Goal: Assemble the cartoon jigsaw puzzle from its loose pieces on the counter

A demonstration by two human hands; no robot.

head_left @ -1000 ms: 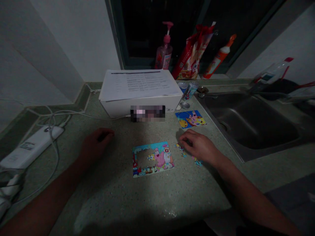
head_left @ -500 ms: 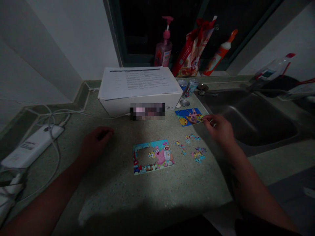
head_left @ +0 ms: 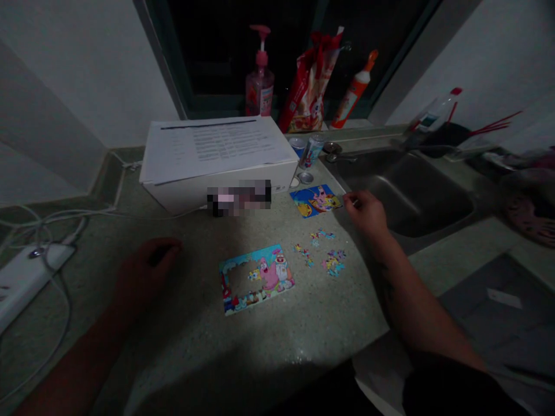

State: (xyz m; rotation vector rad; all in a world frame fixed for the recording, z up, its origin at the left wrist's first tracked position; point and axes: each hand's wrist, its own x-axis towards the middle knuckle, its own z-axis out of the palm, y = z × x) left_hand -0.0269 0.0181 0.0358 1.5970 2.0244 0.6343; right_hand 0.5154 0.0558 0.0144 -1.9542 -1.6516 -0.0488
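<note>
Head view: left hand (head_left: 150, 266) rests loosely curled, the part-built jigsaw puzzle (head_left: 271, 278) at its 3 o'clock; right hand (head_left: 366, 212) pinches its fingertips together, any held piece unclear, loose pieces (head_left: 325, 254) at its 8 o'clock.

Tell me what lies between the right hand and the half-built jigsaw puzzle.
In the head view, small clusters of loose puzzle pieces lie on the speckled countertop between the right hand and the half-built jigsaw puzzle.

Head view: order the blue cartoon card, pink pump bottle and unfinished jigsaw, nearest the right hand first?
From the right hand:
1. Blue cartoon card, beside the fingertips.
2. Unfinished jigsaw, lower left.
3. Pink pump bottle, far back by the window.
</note>
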